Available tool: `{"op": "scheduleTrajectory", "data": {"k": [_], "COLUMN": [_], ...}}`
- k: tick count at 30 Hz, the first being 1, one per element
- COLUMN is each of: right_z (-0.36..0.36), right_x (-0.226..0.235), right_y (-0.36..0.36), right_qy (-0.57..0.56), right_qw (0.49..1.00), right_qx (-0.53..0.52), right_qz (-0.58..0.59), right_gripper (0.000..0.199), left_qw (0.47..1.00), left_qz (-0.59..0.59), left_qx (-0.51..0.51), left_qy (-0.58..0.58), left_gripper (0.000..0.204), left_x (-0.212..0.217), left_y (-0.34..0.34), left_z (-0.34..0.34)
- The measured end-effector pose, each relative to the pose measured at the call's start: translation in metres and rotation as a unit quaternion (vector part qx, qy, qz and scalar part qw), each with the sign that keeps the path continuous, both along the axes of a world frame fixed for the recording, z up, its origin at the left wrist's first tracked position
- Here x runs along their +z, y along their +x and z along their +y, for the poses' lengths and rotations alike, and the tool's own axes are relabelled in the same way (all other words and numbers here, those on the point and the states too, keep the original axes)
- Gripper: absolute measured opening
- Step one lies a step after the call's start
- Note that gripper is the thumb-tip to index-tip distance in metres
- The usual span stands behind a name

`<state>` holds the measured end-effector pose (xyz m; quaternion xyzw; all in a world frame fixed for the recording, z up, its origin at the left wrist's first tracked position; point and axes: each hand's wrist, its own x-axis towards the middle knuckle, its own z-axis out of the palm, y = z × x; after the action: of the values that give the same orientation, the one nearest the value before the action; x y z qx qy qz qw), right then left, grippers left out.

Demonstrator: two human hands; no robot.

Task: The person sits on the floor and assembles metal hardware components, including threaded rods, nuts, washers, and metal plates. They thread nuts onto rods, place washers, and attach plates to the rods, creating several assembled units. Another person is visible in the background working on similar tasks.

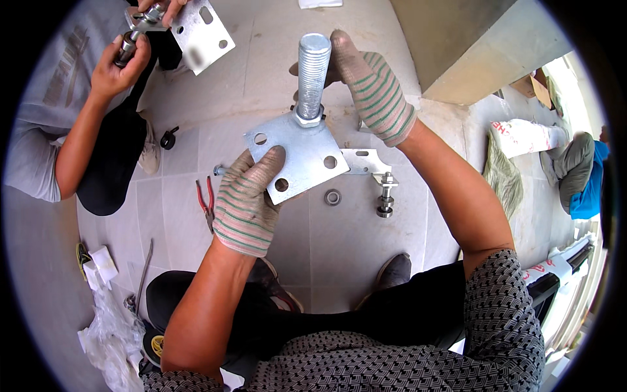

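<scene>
Drilled plate [304, 149]: held in mid-air, ahead and right of the left grip.
Threaded rod [314, 78]: rises off it, long axis up-frame.
Left hand [248, 202]: clamped on plate's near-left edge.
Right hand [375, 91]: nearer rod's tip, fingers behind; contact unclear.

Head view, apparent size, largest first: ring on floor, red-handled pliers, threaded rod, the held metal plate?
1. Metal plate
2. Threaded rod
3. Red-handled pliers
4. Ring

On-screen size only: plate and rod are held nearer the camera than the floor items, so true rod-versus-pliers size is unsure.
</scene>
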<state>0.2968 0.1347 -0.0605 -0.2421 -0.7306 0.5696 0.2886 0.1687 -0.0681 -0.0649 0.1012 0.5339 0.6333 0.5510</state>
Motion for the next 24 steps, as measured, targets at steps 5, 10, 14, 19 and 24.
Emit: {"op": "scheduleTrajectory", "data": {"k": [5, 10, 14, 19, 24], "right_z": [0.025, 0.0, -0.004, 0.014, -0.008], "right_x": [0.002, -0.015, 0.0, 0.002, -0.007], "right_y": [0.011, -0.008, -0.003, 0.011, -0.011], "right_qy": [0.054, 0.003, 0.011, 0.077, -0.009], "right_qw": [0.99, 0.996, 0.998, 0.993, 0.999], "right_qx": [-0.112, 0.005, -0.063, -0.083, 0.007], "right_qz": [0.069, 0.09, -0.014, -0.014, 0.043], "right_gripper": [0.084, 0.083, 0.089, 0.093, 0.086], "left_qw": [1.0, 1.0, 1.0, 1.0, 1.0], "left_qz": [-0.012, -0.009, -0.008, -0.003, -0.001], "left_qx": [-0.002, -0.004, 0.001, 0.014, 0.015], "left_qy": [-0.005, -0.003, -0.002, 0.001, -0.008], "left_gripper": [0.053, 0.053, 0.053, 0.053, 0.053], "left_x": [0.002, -0.001, 0.001, -0.002, -0.004], "left_y": [0.003, 0.001, 0.002, -0.003, -0.006], "left_z": [0.0, 0.003, -0.001, -0.001, 0.001]}}
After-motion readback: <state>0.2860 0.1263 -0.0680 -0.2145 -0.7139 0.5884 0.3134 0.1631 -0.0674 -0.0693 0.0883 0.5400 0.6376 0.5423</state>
